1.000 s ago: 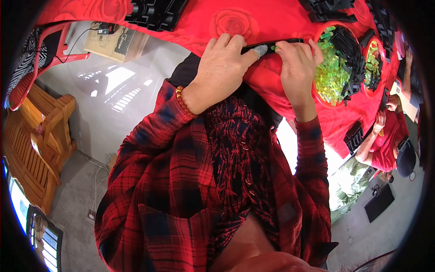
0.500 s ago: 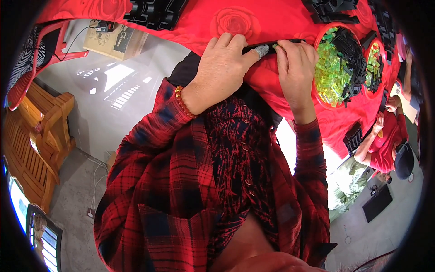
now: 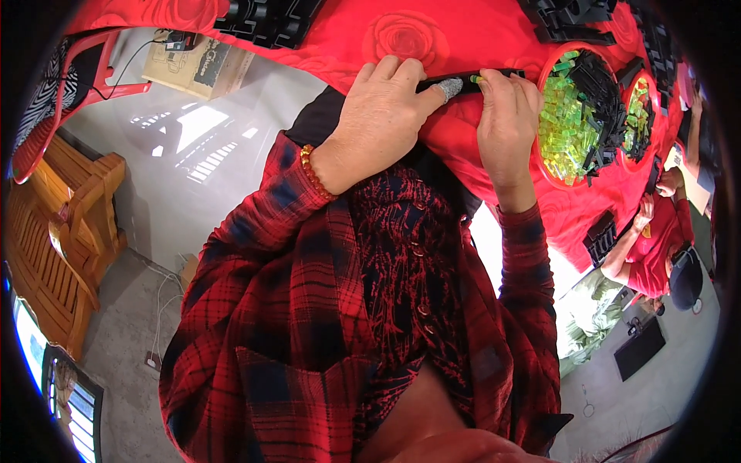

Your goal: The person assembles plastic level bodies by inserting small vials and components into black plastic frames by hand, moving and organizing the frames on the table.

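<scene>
My left hand [image 3: 386, 108] is closed over one end of a long black plastic strip [image 3: 505, 74] at the table's near edge; its thumb has a grey wrapping. My right hand [image 3: 507, 127] pinches a small yellow-green piece [image 3: 477, 79] between thumb and fingertips, right at the strip. Whether the piece touches the strip I cannot tell. Just right of that hand stands a round red-rimmed container [image 3: 543, 163] with translucent yellow-green pieces [image 3: 566, 127] and small black parts [image 3: 598, 104] in it.
A smaller red-rimmed container [image 3: 645, 150] with similar pieces stands further right. Black plastic parts [image 3: 266, 21] lie on the red rose-patterned cloth [image 3: 463, 35], with more at the far right [image 3: 571, 19]. Another person in red [image 3: 656, 255] works at right. A red chair [image 3: 77, 58] stands left.
The right hand has turned and shifted slightly, and the yellow-green piece now shows more clearly at its fingertips. My left hand stays nearly still on the strip.
</scene>
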### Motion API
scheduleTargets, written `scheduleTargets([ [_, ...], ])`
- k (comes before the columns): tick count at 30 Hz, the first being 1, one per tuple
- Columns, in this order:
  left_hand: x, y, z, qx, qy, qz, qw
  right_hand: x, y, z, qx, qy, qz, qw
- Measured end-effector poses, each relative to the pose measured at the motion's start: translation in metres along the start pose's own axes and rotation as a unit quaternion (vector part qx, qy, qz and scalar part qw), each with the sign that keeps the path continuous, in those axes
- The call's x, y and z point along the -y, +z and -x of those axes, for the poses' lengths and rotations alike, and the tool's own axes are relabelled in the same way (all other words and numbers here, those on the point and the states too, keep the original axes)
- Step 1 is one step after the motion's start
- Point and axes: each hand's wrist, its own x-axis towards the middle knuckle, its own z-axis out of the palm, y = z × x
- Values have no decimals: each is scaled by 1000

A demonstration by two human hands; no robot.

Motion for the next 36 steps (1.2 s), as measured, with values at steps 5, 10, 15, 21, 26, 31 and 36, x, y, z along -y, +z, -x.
scheduleTargets([
  [5,1,1,0,-1,1,5,1000,-2,-1,-2,3,-6,-11,1000],
  [10,1,1,0,3,-2,1,1000,-4,0,-4,-5,-20,-26,999],
  [15,0,1,-1,11,-7,1,1000,-5,4,-6,-17,-28,-29,999],
  [21,-1,2,-3,23,-12,11,1000,-1,4,-8,-21,-24,-30,999],
  [26,-1,0,-4,21,-5,1,1000,0,7,-8,-36,-33,-13,999],
  [31,3,4,-1,10,3,2,1000,0,0,-9,-14,1,-23,1000],
  [36,5,8,1,5,-9,6,1000,-4,-3,-5,-8,0,-60,998],
])
